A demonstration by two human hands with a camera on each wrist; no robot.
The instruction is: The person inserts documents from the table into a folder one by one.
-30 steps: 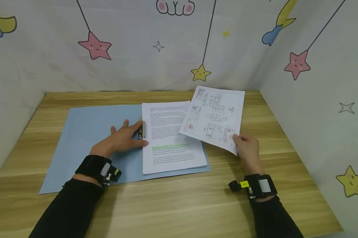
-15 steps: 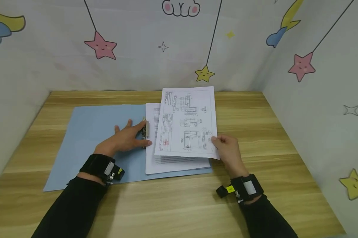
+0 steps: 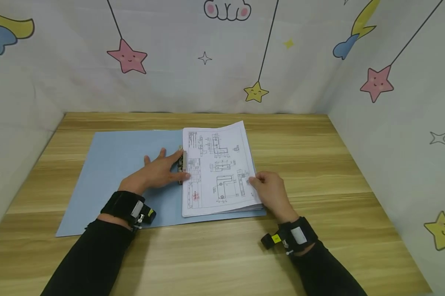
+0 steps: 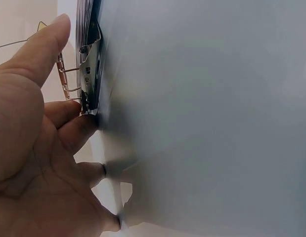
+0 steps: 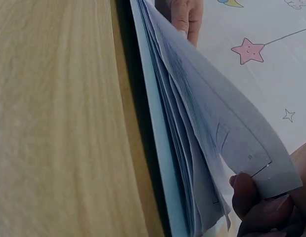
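Observation:
A light blue folder (image 3: pixel 115 158) lies spread out on the table, and a stack of white paper sits at its right side. On top is a sheet with a technical drawing (image 3: pixel 207 164) and a red stamp. My right hand (image 3: pixel 274 192) pinches this sheet's right edge; the right wrist view shows the sheet's free edge (image 5: pixel 237 108) curving up from the pages below. My left hand (image 3: pixel 150 174) rests on the folder, fingers spread, with thumb and index finger at the metal binder clip (image 3: pixel 180 166) along the stack's left edge. In the left wrist view the clip mechanism (image 4: pixel 88 74) appears beside the thumb.
The wooden table (image 3: pixel 215 255) extends in front of the folder and to its right. A white cloth backdrop (image 3: pixel 170 90) with cartoon stars hangs behind it and at both sides. Each wrist wears a black strap with a camera, such as the right strap (image 3: pixel 300 234).
My right hand has moved left with the drawing sheet, bringing it from the upper right down over the text page, its left edge now at the clip. The left hand has stayed in place.

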